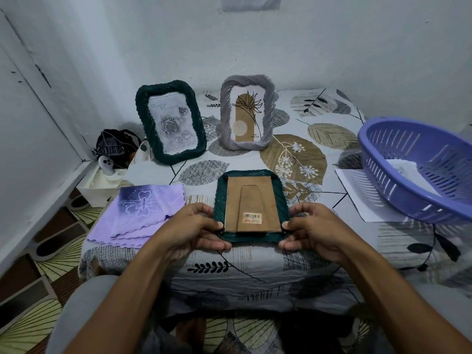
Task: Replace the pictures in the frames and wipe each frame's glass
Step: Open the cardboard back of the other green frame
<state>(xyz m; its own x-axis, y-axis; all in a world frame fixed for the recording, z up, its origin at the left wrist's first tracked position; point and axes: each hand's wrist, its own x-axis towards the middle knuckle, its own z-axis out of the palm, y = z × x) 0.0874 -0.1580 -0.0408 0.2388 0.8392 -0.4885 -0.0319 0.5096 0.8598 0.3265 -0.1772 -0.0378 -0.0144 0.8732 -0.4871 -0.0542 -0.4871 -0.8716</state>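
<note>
I am holding a dark green frame face down near the front edge of the counter, with its brown backing board facing up at me. My left hand is gripping its left bottom corner and my right hand is gripping its right bottom corner. The back is still on, so I am thinking this picture is not swapped yet and its glass is not wiped. Two more frames are standing behind it: a dark green rose frame and a grey frame. I cannot tell if those are done. The purple cloth is lying folded just left of my hand. A purple basket is sitting far right on a white paper. Nothing is blocking my hands.
</note>
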